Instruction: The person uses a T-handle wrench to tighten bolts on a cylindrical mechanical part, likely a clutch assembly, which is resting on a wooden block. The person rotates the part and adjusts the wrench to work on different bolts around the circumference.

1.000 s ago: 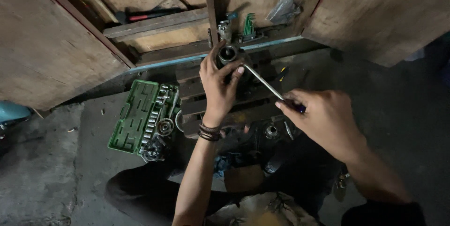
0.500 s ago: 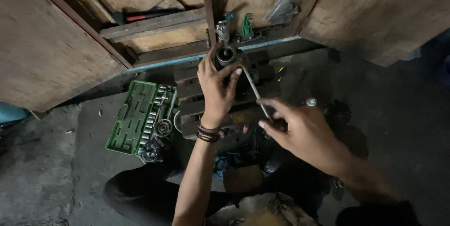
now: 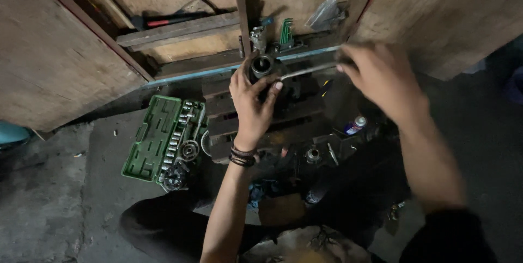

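While the socket head [image 3: 262,65] is steadied by the left hand [image 3: 251,99], the ratchet handle [image 3: 308,70], gripped by the blurred right hand [image 3: 381,75], could be slipped off, probably through hasty swinging.

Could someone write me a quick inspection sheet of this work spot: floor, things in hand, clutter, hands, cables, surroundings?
Surface: dark concrete floor, stained.
Job's things: round metal part with a long wrench handle reaching right.
Clutter: open green socket case, small spray can, loose metal bits.
Hands: left hand grips the round part; right hand on the handle's end, blurred.
Cables: nothing seen.
Surroundings: wooden boards, green hex keys hanging.
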